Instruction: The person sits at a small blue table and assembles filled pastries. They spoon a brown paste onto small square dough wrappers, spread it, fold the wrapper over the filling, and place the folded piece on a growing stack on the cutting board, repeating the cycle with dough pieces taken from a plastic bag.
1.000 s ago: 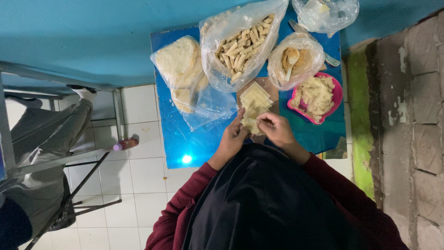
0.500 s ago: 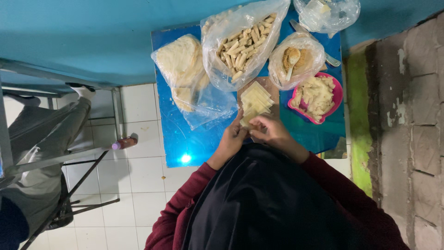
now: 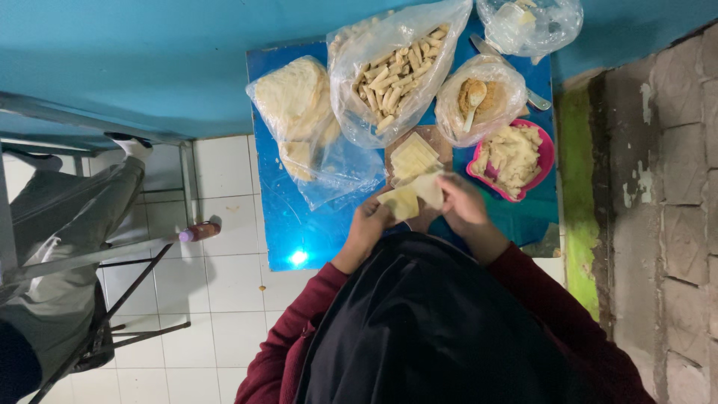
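Note:
A thin pale pastry sheet (image 3: 410, 197) hangs between my two hands above the blue table (image 3: 284, 224). My left hand (image 3: 369, 223) pinches its left edge and my right hand (image 3: 461, 203) holds its right side. Just beyond lies a stack of the same square sheets (image 3: 413, 157) on a brown board (image 3: 441, 139). A pink bowl of chopped pale filling (image 3: 512, 158) stands to the right of the board. My dark headscarf and maroon sleeves fill the lower part of the view.
Clear bags hold round flat wrappers (image 3: 299, 105), rolled sticks (image 3: 393, 71), and brown crumbs with a spoon (image 3: 479, 97). Another bag (image 3: 527, 22) lies at the far right. A person in grey trousers (image 3: 60, 224) sits at left by a small bottle (image 3: 198, 232). Stone wall at right.
My hands have lifted a single sheet off the stack and drawn it toward me; it now hangs spread between both hands.

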### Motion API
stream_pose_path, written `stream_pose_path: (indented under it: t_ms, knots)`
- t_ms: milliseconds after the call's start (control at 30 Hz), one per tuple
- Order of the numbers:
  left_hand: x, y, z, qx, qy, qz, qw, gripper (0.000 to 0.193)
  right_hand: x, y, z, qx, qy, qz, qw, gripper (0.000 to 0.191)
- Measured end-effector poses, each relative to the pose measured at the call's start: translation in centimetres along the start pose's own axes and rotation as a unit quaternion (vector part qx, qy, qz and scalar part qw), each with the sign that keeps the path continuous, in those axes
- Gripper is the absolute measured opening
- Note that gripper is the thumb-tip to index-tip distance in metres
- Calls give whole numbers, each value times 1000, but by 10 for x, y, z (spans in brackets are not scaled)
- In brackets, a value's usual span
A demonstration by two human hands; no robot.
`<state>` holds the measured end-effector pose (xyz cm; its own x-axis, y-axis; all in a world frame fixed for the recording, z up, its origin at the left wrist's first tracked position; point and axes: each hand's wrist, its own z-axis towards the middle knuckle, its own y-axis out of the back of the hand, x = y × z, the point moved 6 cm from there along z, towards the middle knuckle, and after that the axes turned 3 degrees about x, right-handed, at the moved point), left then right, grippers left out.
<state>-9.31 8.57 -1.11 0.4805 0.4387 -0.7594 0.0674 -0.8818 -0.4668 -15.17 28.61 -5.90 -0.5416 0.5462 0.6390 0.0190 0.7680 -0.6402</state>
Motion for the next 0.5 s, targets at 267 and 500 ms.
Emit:
stream_pose_path:
  t_ms: [267,500]
  knots:
    - [32,49,-1,-95,41,-43,994,37,59,-55,-36,-46,327,-613,718,14]
    - [22,42,-5,-96,23,-38,994,42,58,-112,-49,65,350,-693,627,16]
